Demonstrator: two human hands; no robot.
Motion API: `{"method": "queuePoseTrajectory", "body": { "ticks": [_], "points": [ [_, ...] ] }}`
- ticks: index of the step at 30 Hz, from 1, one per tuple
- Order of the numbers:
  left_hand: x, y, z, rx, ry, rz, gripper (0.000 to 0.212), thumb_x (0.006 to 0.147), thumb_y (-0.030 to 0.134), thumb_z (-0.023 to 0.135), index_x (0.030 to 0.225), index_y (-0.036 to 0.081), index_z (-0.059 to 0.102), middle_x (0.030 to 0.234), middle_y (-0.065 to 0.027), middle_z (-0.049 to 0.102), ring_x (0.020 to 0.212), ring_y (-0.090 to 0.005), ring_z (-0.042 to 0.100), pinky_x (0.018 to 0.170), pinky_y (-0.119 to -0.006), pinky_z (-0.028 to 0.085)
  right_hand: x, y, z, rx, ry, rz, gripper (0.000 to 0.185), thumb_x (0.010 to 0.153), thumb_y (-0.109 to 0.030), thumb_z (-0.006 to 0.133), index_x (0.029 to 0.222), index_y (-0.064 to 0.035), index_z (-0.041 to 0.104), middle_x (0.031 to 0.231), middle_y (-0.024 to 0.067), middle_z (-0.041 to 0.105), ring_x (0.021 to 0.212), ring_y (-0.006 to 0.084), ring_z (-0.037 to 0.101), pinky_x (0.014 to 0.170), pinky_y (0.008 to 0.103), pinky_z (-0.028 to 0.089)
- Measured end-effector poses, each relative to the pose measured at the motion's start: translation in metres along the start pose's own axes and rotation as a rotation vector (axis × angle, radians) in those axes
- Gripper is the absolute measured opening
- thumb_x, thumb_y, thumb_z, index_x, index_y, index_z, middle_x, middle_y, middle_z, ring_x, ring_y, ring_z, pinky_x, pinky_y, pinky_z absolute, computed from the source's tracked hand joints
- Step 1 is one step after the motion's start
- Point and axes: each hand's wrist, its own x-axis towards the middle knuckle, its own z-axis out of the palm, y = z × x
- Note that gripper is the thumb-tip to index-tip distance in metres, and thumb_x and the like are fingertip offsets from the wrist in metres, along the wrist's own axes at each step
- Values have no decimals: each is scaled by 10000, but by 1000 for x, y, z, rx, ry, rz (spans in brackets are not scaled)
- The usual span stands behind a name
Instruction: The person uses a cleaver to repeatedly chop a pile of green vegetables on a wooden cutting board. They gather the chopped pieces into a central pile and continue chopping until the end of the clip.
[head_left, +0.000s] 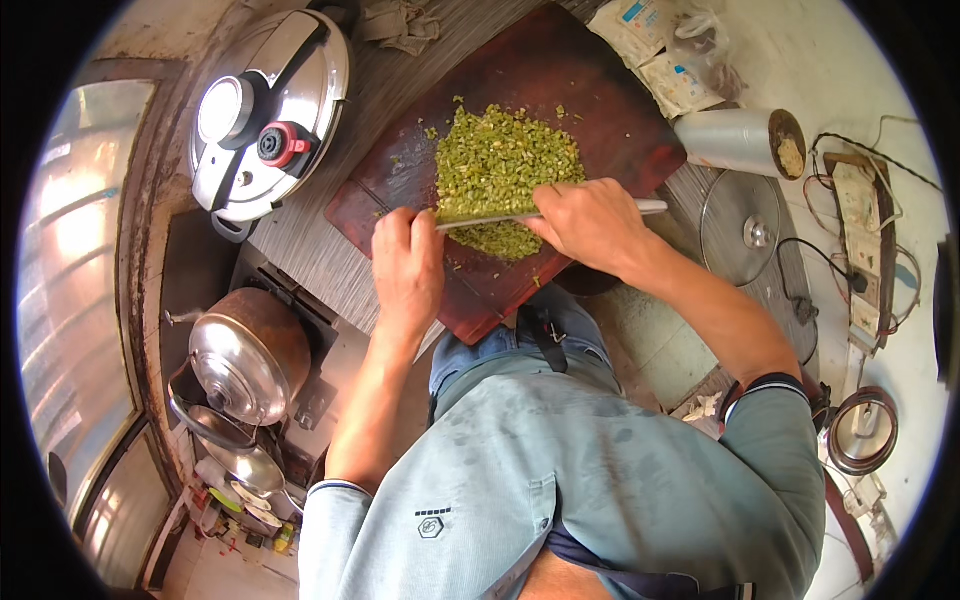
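A heap of finely chopped green vegetable (506, 161) lies on a dark red-brown cutting board (615, 97). Across its near part runs the blade of a kitchen knife (487, 220), seen nearly edge-on, with some green pieces on the near side too. My right hand (589, 225) grips the knife where blade and handle meet; the pale end of the handle sticks out to the right. At the blade's left end, the fingertips of my left hand (409, 262) pinch the tip. Small scraps are scattered around the heap.
A pressure cooker (300, 97) stands to the left of the board, with a large lidded metal pot (251, 352) on the stove below. To the right are a metal cylinder (724, 139), a glass lid (739, 229) and plastic packets (660, 64). A cloth (401, 26) lies at the top.
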Motion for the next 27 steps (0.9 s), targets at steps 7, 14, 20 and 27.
{"method": "queuePoseTrajectory", "body": {
  "ticks": [7, 14, 20, 27],
  "points": [
    [3, 2, -6, 10, 15, -15, 292, 838, 39, 760, 1098, 23, 628, 1094, -169, 586, 975, -369, 588, 842, -460, 502, -1, -4, -3, -2, -7, 6, 336, 895, -341, 775, 813, -56, 617, 723, 145, 687, 638, 361, 683, 546, 475, 529],
    [-10, 0, 11, -4, 0, 9, 280, 850, 29, 760, 1098, 22, 630, 1102, -167, 595, 987, -380, 599, 848, -469, 515, -8, 6, 24, -35, 19, -8, 366, 935, -383, 730, 781, -63, 642, 657, 146, 685, 621, 360, 705, 557, 482, 550],
    [3, 8, -7, -14, 52, -16, 283, 842, 16, 758, 1097, 23, 636, 1082, -166, 598, 977, -375, 599, 839, -461, 512, -7, -3, -5, -45, 37, 2, 373, 919, -400, 740, 798, -68, 623, 711, 129, 680, 644, 357, 689, 546, 473, 536],
    [11, -2, 13, -4, 9, -22, 260, 859, 37, 752, 1086, 32, 624, 1080, -165, 584, 990, -373, 586, 852, -463, 500, 4, 9, 6, -56, 21, 27, 400, 934, -413, 727, 778, -48, 677, 640, 167, 674, 625, 379, 701, 564, 488, 552]
  ]
}}
